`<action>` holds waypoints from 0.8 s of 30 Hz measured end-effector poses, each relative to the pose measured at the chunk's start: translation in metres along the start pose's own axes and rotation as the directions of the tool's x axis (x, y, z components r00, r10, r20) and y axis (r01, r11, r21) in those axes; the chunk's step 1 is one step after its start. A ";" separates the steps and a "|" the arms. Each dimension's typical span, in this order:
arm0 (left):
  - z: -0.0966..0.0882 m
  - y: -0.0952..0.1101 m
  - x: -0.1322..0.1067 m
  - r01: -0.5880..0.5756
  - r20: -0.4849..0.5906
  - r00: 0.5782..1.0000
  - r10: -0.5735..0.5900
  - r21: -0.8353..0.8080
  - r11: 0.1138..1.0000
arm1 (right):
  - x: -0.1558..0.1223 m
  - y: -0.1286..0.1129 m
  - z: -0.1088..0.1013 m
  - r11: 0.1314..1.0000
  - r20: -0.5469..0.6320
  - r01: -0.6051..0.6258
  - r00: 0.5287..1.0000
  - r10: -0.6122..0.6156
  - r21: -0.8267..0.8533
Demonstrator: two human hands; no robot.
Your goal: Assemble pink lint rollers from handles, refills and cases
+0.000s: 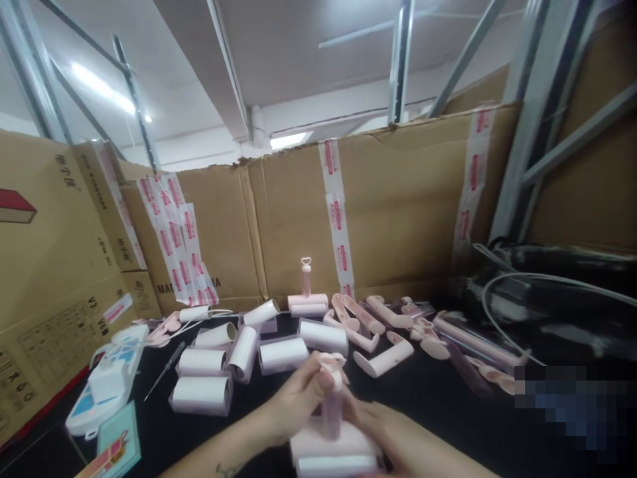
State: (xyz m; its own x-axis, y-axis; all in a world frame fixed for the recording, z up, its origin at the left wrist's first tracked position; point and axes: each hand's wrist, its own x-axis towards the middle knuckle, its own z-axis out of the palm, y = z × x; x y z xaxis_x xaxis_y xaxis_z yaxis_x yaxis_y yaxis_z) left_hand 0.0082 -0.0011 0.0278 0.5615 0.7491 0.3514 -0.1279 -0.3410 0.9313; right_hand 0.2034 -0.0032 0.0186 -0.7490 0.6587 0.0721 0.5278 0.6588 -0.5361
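Observation:
A pink lint roller with a white paper roll stands upright at the near edge, its handle pointing up. My left hand is closed on the pale pink top end of that handle. Lower down, my right hand wraps the right side of the same roller, its fingers partly hidden behind the handle and body. A similar assembled lint roller, with a heart-shaped loop on its handle, stands by the cardboard at the back. Several white paper rolls in clear covers, one of them a paper roll, lie left of centre.
Loose pink roller parts are scattered at the right. A screwdriver and a white power strip lie at the left, near a teal card. Cardboard walls enclose the black table; a black bag and white cable are at right.

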 end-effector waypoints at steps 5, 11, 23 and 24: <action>-0.071 0.044 0.031 0.168 -0.126 0.986 -0.113 0.804 0.570 | -0.009 0.000 -0.015 0.997 -0.028 0.004 1.000 -0.006 -0.075; -0.155 0.030 0.079 0.425 -0.361 0.840 -0.406 0.902 0.078 | -0.010 -0.002 -0.041 0.979 -0.004 0.074 0.997 -0.076 -0.187; -0.144 0.071 0.043 0.346 -0.312 0.912 -0.266 0.934 0.093 | 0.161 0.015 -0.101 0.885 -0.482 -0.037 0.848 -0.218 -0.465; -0.136 0.082 0.031 0.339 -0.311 0.920 -0.237 0.937 0.087 | 0.177 0.018 -0.097 0.882 -0.454 -0.043 0.869 -0.200 -0.470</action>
State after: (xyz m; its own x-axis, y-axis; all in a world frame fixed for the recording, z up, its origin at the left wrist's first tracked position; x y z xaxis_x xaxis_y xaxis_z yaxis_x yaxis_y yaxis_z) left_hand -0.0962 0.0711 0.1277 0.2926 0.9471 0.1321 0.9451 -0.3075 0.1109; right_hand 0.1190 0.1600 0.1032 -0.5741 0.6055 0.5511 0.6859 0.7233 -0.0802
